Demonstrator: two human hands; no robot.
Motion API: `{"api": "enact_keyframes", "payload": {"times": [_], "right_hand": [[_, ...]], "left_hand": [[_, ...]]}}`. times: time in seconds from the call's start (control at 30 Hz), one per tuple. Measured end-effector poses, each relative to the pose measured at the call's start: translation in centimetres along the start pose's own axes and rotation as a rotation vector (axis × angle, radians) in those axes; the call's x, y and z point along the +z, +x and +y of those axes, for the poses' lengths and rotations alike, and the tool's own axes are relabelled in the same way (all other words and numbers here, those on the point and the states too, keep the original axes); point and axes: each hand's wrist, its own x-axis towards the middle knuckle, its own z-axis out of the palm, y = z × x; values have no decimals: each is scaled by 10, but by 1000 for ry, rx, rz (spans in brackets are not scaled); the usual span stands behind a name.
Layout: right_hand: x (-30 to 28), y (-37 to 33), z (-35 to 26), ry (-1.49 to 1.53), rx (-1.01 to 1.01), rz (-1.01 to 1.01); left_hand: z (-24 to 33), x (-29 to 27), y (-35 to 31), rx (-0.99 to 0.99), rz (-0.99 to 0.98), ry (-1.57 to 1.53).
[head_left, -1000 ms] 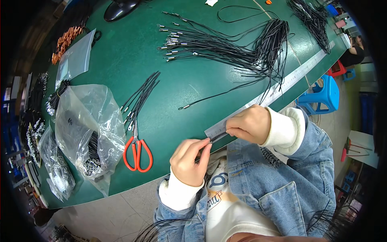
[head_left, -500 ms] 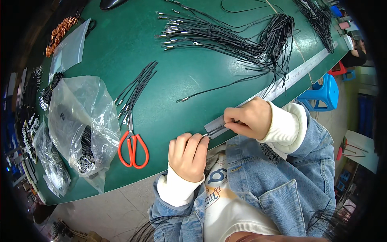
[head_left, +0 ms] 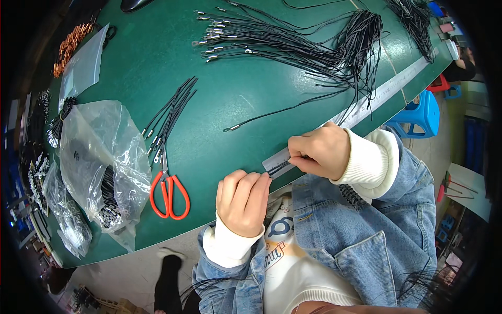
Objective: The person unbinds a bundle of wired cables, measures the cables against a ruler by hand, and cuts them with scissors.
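Note:
Along the steel ruler (head_left: 392, 87) at the table's front edge, a black cord (head_left: 280, 167) is stretched between my hands. My left hand (head_left: 242, 203) pinches one end of it at the ruler's near-left tip; its fingers hide that end. A little to the right, my right hand (head_left: 323, 152) has its thumb and forefinger closed on the cord, over the ruler. Beyond them lies a single black cord (head_left: 285, 112) with a metal eyelet terminal. Farther back, a large bundle of black cords (head_left: 303, 49) spreads its silvery terminals to the left.
Red-handled scissors (head_left: 179, 201) lie left of my hands, below several short cut cords (head_left: 175, 111). Clear plastic bags (head_left: 89, 141) holding parts sit at the left, near copper-coloured pieces (head_left: 70, 46). A blue stool (head_left: 422, 115) stands past the table's right edge.
Both hands stay almost in place on the cord and ruler. The table's contents shift slightly left in view. A person's dark-clothed leg and light shoe now show on the floor at lower left.

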Motion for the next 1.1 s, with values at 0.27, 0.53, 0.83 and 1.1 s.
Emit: {"api": "enact_keyframes", "payload": {"times": [0.27, 0.53, 0.83, 1.1], "right_hand": [[-9, -3, 5, -50, 40, -72], [-40, -19, 30, -26, 73, -137], [-57, -22, 29, 26, 188, -331], [-59, -26, 37, 18, 219, -366]], "left_hand": [[10, 2, -1, -131, -13, 2], [16, -1, 2, -172, -28, 14], [20, -2, 6, -200, -25, 35], [18, 1, 6, -197, -37, 30]]}}
